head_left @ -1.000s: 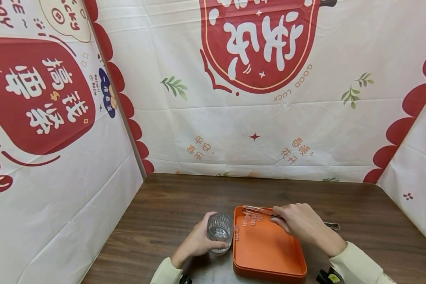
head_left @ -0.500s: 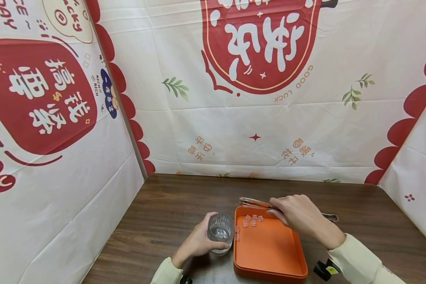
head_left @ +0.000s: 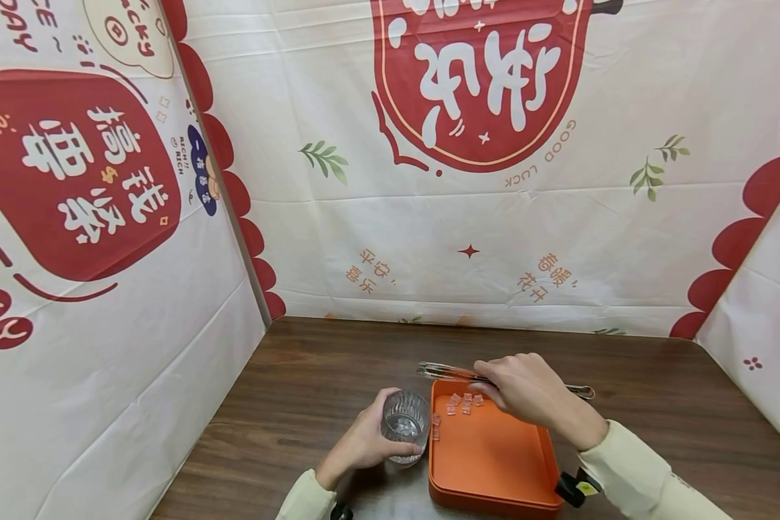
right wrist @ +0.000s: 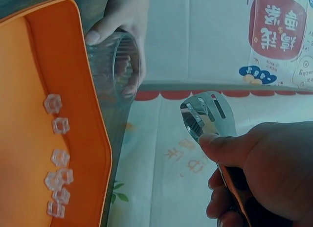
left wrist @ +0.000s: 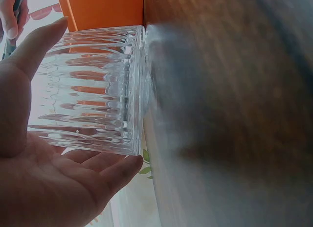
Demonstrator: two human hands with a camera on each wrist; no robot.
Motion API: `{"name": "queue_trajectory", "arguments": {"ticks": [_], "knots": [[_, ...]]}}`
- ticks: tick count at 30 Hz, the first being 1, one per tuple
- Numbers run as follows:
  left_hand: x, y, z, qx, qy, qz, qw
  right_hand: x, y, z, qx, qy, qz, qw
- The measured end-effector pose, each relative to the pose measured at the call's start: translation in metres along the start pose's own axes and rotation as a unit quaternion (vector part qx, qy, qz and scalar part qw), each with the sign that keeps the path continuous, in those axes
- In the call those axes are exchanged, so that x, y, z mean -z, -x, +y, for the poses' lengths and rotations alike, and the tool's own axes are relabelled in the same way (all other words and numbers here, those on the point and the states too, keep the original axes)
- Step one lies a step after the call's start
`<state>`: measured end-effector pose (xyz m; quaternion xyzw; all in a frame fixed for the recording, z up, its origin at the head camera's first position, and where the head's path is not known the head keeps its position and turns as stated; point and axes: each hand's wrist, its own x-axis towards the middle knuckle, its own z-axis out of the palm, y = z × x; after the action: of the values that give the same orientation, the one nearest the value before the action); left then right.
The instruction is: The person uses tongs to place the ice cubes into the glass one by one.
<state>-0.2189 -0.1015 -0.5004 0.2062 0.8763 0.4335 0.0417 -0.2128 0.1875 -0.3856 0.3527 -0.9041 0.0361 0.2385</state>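
Note:
A ribbed clear glass (head_left: 406,422) stands on the table, with the left hand (head_left: 366,438) curled round its side. In the left wrist view the thumb and fingers of the left hand (left wrist: 63,163) lie on either side of the glass (left wrist: 93,90). The right hand (head_left: 526,390) grips metal tongs (head_left: 443,372) above the back edge of an orange tray (head_left: 494,462). Several clear cubes (right wrist: 60,157) lie along the tray's far and left sides. The tong heads (right wrist: 205,114) are close together in the right wrist view; whether anything is between them is hard to tell.
The brown wooden table (head_left: 312,361) extends behind and to the left of the glass. White printed cloth (head_left: 390,217) hangs behind the table and at both sides. The tray's left wall is right beside the glass.
The right hand and tongs have lifted from the cubes at the tray's far left corner and moved left, past the tray's back edge. The left hand stays on the glass.

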Motion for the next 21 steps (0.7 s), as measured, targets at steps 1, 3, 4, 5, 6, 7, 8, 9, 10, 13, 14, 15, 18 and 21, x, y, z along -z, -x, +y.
{"name": "queue_trajectory", "arguments": {"ticks": [1, 3, 4, 5, 6, 7, 8, 9, 10, 13, 14, 15, 18, 21], "knots": [[0.000, 0.000, 0.000, -0.001, 0.000, 0.000, 1.0000, -0.001, -0.002, -0.002, 0.003, -0.001, -0.002, 1.0000], [0.000, 0.000, 0.000, -0.003, 0.001, 0.000, 1.0000, -0.002, -0.005, -0.005, 0.008, -0.003, -0.006, 0.9999], [0.000, 0.000, 0.000, -0.003, 0.002, 0.000, 1.0000, -0.003, -0.006, -0.006, 0.010, -0.004, -0.007, 0.9999], [0.000, 0.000, 0.000, -0.004, 0.003, 0.000, 1.0000, -0.004, -0.007, -0.008, 0.012, -0.004, -0.007, 0.9999], [0.000, 0.000, 0.000, -0.004, 0.004, -0.001, 1.0000, -0.004, -0.009, -0.009, 0.014, -0.005, -0.006, 0.9999], [0.000, 0.000, 0.000, -0.004, 0.005, -0.001, 1.0000, -0.005, -0.010, -0.011, 0.016, -0.005, -0.005, 0.9998], [0.000, 0.000, 0.000, -0.003, 0.006, -0.001, 1.0000, -0.005, -0.011, -0.012, 0.018, -0.006, -0.004, 0.9998], [0.000, 0.000, 0.000, -0.002, 0.007, -0.001, 1.0000, -0.006, -0.011, -0.013, 0.020, -0.007, -0.002, 0.9998], [0.000, 0.000, 0.001, -0.002, 0.007, -0.001, 1.0000, -0.007, -0.012, -0.014, 0.022, -0.009, -0.003, 0.9997], [0.001, 0.001, 0.001, -0.003, 0.010, -0.001, 1.0000, -0.008, -0.014, -0.017, 0.024, -0.015, -0.008, 0.9996], [0.001, 0.001, 0.001, -0.003, 0.011, -0.001, 0.9999, -0.009, -0.014, -0.017, 0.025, -0.018, -0.010, 0.9995], [0.001, 0.001, 0.001, -0.005, 0.011, 0.000, 0.9999, -0.010, -0.015, -0.018, 0.025, -0.019, -0.013, 0.9994], [0.001, 0.000, 0.001, -0.008, 0.013, -0.001, 0.9999, -0.012, -0.016, -0.020, 0.026, -0.021, -0.015, 0.9993], [0.002, 0.000, 0.000, -0.006, 0.014, -0.003, 0.9999, -0.014, -0.017, -0.021, 0.030, -0.023, -0.014, 0.9992]]}}
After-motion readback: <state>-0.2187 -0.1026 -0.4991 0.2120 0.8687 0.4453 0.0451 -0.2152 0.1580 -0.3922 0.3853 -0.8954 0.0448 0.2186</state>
